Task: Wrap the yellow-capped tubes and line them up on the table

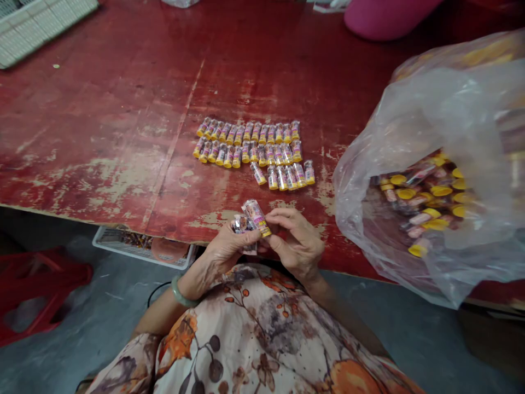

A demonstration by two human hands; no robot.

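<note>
Close to my body, my left hand is closed around a few printed plastic sleeves. Its thumb presses on a small clear tube with a yellow end and a purple printed label. My right hand has its thumb and index finger curled about the yellow end of that tube; its other fingers are partly hidden. Beyond my hands, several similar tubes lie side by side on the table in a back row, a middle row and a shorter front row.
On the right, a large clear plastic bag gapes open, holding many yellow-capped tubes. A white basket sits below the red table's front edge. A red stool stands left, and a pale crate is at the back left.
</note>
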